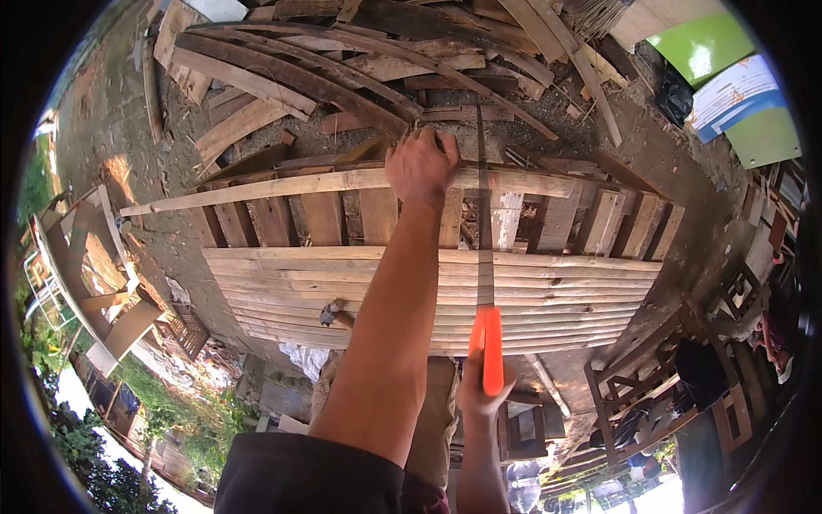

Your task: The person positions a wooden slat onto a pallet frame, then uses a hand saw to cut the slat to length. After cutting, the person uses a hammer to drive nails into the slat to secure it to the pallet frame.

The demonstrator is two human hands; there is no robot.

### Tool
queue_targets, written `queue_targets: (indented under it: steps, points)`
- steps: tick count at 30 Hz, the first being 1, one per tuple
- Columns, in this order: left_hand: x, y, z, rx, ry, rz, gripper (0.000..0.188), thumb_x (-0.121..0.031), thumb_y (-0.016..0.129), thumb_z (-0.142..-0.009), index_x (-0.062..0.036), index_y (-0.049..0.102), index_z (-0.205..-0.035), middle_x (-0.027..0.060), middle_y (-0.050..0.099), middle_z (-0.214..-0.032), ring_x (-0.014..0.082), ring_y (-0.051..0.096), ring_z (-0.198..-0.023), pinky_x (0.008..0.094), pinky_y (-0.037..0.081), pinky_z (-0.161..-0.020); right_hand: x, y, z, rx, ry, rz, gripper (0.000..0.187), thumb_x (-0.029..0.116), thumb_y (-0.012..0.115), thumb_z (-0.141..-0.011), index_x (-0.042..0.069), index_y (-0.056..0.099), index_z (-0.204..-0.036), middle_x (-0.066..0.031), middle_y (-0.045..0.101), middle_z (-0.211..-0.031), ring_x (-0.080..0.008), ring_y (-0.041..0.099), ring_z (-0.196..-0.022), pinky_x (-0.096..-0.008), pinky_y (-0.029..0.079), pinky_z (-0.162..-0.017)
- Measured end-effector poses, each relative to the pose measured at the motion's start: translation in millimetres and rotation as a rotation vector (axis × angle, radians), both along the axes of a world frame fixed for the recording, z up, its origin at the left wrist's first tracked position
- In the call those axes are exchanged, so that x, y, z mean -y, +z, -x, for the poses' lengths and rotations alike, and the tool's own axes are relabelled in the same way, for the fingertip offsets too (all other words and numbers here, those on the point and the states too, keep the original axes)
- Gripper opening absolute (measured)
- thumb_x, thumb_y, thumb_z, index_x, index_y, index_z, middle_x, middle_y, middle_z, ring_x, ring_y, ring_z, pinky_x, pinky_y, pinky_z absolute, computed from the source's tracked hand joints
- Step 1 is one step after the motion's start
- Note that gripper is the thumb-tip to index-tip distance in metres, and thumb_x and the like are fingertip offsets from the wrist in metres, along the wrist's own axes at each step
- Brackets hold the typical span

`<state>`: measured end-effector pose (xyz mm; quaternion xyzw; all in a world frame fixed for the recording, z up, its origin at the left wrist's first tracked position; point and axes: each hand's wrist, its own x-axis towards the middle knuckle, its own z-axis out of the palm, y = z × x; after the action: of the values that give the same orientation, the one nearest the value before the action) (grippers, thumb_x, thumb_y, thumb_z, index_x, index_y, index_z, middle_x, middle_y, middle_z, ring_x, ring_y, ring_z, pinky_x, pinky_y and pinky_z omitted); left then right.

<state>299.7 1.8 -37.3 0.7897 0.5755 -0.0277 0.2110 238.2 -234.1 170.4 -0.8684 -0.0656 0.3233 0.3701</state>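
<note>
My left hand (pixel 422 163) is closed around a long bamboo strip (pixel 300 186) that lies across the far part of a wooden slatted frame (pixel 325 220). In my right hand (pixel 473 396) is the orange handle of a handsaw (pixel 485 274). Its blade points away from me and crosses the bamboo strip just right of my left hand. Several bamboo slats (pixel 548 295) lie side by side over the near part of the frame. A hammer (pixel 330 312) rests on them left of my forearm, its handle partly hidden.
Beyond the frame lies a heap of old planks (pixel 342 68). Green and white panels (pixel 745 103) stand at the far right, beside a black plastic bag (pixel 675 96). A wooden frame structure (pixel 668 377) is at the near right, and boards (pixel 120 330) lean on the left.
</note>
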Motion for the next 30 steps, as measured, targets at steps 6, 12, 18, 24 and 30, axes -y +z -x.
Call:
queue_targets:
  steps: [6,12,18,24,30]
  points:
    - [-5,2,-3,-0.061,0.050,0.069,0.034,-0.037,0.053,-0.093,-0.0095,0.072,-0.087,0.0119,0.074,-0.094,0.0301,0.070,-0.095,0.0424,0.051,-0.089,-88,-55,-47,-0.099,-0.073,0.027,0.020,0.003,0.060,-0.089,-0.001,0.054,-0.070,-0.0066,0.047,-0.052,-0.0097,0.041,-0.050,-0.0317,0.037,-0.045]
    - [-2,2,2,-0.027,0.035,0.084,0.035,-0.040,0.054,-0.093,-0.0095,0.072,-0.090,0.0119,0.074,-0.097,0.0312,0.070,-0.097,0.0436,0.054,-0.086,39,24,22,0.016,0.039,-0.115,0.019,0.002,0.056,-0.092,-0.003,0.060,-0.074,-0.0038,0.047,-0.052,-0.0075,0.044,-0.047,-0.0287,0.036,-0.044]
    - [0,3,0,0.033,0.031,0.019,0.036,-0.040,0.055,-0.092,-0.0092,0.073,-0.090,0.0120,0.075,-0.097,0.0310,0.070,-0.097,0.0441,0.055,-0.083,-86,-75,-65,-0.035,-0.053,-0.067,0.021,0.004,0.061,-0.087,-0.003,0.055,-0.069,-0.0071,0.051,-0.054,-0.0094,0.046,-0.051,-0.0321,0.041,-0.047]
    - [-2,11,2,0.016,0.080,0.043,0.038,-0.041,0.054,-0.093,-0.0091,0.075,-0.092,0.0147,0.075,-0.098,0.0336,0.070,-0.096,0.0450,0.055,-0.082,-61,-114,-36,0.162,0.096,-0.217,0.008,0.001,0.061,-0.081,0.001,0.058,-0.073,-0.0126,0.056,-0.057,-0.0213,0.056,-0.047,-0.0343,0.046,-0.049]
    - [0,10,1,0.068,0.059,-0.012,0.044,-0.045,0.050,-0.095,-0.0097,0.077,-0.093,0.0185,0.074,-0.094,0.0375,0.071,-0.094,0.0452,0.055,-0.084,-55,-112,-55,0.084,-0.096,-0.278,0.016,0.005,0.063,-0.085,-0.002,0.059,-0.071,-0.0056,0.053,-0.054,-0.0088,0.049,-0.052,-0.0301,0.043,-0.051]
